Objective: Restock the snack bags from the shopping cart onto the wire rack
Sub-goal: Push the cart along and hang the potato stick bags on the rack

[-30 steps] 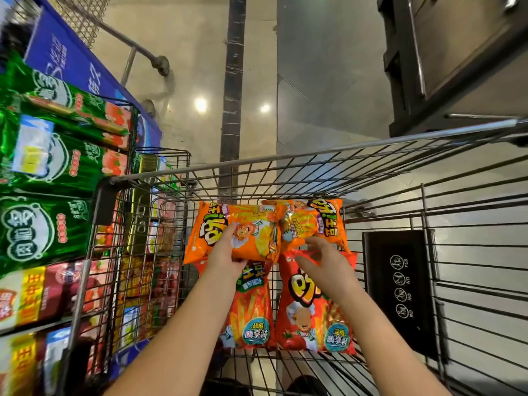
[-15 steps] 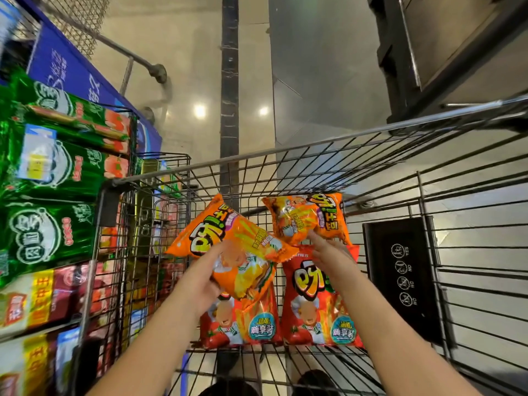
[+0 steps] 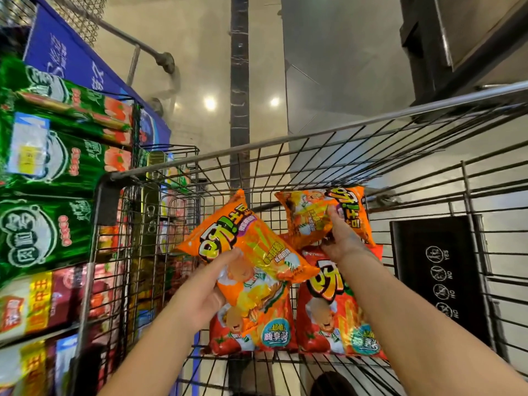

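Polished stone floor (image 3: 200, 52) is showing beyond the shopping cart (image 3: 285, 141). The left hand (image 3: 205, 292) is gripping an orange snack bag (image 3: 251, 252), raised off the cart bottom. The right hand (image 3: 343, 238) is grasping a second orange snack bag (image 3: 311, 215) near the far wall. Two red snack bags (image 3: 328, 318), badged "嗨享装", are lying beneath. A black placard (image 3: 437, 275) is showing "YES" and "NO". To the left, the wire rack (image 3: 168, 148) is carrying green packets (image 3: 57, 161), partly screened by the cart's side.
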`<control>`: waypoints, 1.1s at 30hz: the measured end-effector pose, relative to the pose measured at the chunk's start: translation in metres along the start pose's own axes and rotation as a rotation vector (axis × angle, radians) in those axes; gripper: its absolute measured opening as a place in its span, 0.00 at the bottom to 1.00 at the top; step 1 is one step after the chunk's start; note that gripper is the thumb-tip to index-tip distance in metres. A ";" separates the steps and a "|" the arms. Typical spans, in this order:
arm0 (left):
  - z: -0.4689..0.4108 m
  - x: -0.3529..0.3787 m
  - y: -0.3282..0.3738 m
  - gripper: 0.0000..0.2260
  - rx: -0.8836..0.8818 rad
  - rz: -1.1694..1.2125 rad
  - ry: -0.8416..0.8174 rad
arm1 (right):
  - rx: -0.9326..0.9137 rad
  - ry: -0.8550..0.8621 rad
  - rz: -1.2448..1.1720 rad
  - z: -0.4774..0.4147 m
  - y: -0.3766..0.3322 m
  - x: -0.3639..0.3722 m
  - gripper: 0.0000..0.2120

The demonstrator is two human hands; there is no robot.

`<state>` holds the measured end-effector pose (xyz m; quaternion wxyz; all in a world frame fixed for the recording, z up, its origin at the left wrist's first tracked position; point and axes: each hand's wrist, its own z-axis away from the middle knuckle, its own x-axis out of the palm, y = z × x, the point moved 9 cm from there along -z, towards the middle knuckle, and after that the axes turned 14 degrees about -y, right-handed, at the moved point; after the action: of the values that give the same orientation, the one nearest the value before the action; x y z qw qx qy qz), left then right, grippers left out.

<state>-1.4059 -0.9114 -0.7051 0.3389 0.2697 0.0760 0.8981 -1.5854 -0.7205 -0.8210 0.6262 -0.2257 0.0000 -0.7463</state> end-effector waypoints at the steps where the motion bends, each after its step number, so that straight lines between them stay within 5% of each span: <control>1: -0.002 0.000 0.000 0.20 -0.005 -0.003 0.001 | 0.011 0.010 0.003 0.000 0.001 0.001 0.30; 10: -0.005 0.000 0.004 0.20 -0.001 -0.062 -0.004 | -0.004 0.123 -0.097 0.006 -0.004 -0.011 0.13; 14: 0.001 0.003 0.004 0.22 -0.015 -0.074 -0.008 | 0.003 0.052 -0.069 0.015 -0.007 -0.013 0.22; 20: 0.022 0.016 0.006 0.20 -0.046 -0.163 -0.045 | 0.055 -0.031 -0.023 0.052 -0.007 -0.018 0.16; 23: 0.044 0.020 0.010 0.29 -0.049 -0.215 -0.020 | 0.082 -0.066 0.092 0.075 -0.001 -0.025 0.21; 26: 0.069 0.023 0.016 0.50 -0.039 -0.275 0.012 | 0.064 -0.111 0.274 0.103 -0.003 -0.030 0.26; 29: 0.097 0.027 0.026 0.52 -0.004 -0.292 0.056 | 0.051 -0.190 0.392 0.137 -0.013 -0.027 0.35; 31: 0.116 0.031 0.034 0.65 0.026 -0.319 0.086 | 0.032 -0.259 0.490 0.159 -0.022 -0.020 0.45; 33: 0.136 0.039 0.042 0.76 0.066 -0.351 0.084 | -0.029 -0.324 0.629 0.186 -0.037 -0.007 0.42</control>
<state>-1.3814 -0.9247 -0.5601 0.4781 0.2255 0.1655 0.8326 -1.5564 -0.6533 -0.6456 0.8139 -0.3388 -0.0192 -0.4715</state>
